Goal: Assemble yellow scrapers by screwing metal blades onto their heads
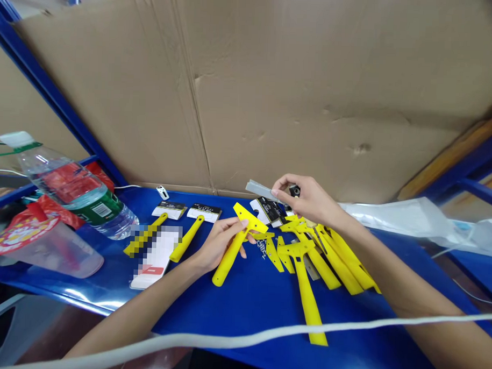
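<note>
My left hand (223, 243) is closed on a yellow T-shaped scraper handle (230, 257), its wide head tilted up and to the right. Up and to the right of it, my right hand (300, 197) pinches a flat grey metal blade (261, 189) that points left. A small black piece (295, 190) shows by the right fingers; I cannot tell whether they hold it. Beneath my right hand lies a pile of yellow scraper handles (344, 258), with small yellow head plates (273, 254) and loose screws (262, 246) beside it. One more handle (309, 294) lies nearer me.
Black-and-white cards (204, 212) and two yellow scrapers (187, 239) lie to the left on the blue table (241, 313). A water bottle (76, 189) and a plastic cup (66, 251) are at far left. Cardboard (298, 89) stands behind; a white cable (224, 342) crosses in front.
</note>
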A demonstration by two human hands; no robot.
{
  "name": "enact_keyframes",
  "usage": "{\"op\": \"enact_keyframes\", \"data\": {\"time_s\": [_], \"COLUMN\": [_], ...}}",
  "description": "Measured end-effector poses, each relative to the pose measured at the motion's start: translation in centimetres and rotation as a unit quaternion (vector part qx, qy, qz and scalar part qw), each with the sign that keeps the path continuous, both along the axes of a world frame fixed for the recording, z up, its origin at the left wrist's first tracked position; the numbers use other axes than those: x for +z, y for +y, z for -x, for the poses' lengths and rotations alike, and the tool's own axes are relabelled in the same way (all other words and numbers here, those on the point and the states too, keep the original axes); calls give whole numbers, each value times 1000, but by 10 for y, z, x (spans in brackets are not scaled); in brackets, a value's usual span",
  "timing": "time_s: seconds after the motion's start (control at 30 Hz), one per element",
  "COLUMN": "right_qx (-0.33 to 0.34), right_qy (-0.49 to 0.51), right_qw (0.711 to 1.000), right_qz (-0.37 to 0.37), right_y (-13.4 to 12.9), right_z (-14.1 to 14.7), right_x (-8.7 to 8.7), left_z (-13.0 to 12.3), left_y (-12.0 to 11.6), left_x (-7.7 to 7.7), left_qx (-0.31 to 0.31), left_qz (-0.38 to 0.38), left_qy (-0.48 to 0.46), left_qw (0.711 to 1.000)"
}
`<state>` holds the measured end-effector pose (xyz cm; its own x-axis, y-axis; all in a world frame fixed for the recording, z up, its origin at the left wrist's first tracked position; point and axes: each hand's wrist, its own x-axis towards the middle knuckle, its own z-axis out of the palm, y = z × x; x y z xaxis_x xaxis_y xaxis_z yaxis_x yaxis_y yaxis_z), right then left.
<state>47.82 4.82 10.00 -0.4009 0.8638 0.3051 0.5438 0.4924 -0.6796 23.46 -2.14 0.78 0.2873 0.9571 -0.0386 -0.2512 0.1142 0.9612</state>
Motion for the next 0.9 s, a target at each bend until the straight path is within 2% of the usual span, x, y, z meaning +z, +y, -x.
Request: {"op": "enact_keyframes", "data": {"time_s": [0.13, 0.3, 0.43, 0.5, 0.6, 0.77, 0.9], "right_qx": [18, 50, 27, 16, -1, 3, 29], "right_qy": [-41, -219, -265, -269, -252, -83, -30], "right_qw": [999, 974, 964, 963, 967, 993, 997], "right_qz": [-14, -19, -9, -10, -26, -80, -72], "right_y": [6, 29, 41, 41, 33, 9, -4], "right_z": [1, -7, -13, -13, -10, 1, 9], "right_x": [-10, -44, -64, -62, -46, -17, -10], "left_z": [-2, -1, -1, 0, 1, 0, -1], "left_y": [-1, 1, 3, 4, 4, 1, -3], "left_x": [1, 1, 1, 1, -1, -2, 2], "left_qx": [-19, -5, 4, 4, -11, -41, -64], "left_qz": [1, 11, 17, 19, 16, 15, 23], "left_qy": [12, 12, 7, 8, 13, 16, 22], "left_qw": [1000, 1000, 1000, 1000, 1000, 999, 997]}}
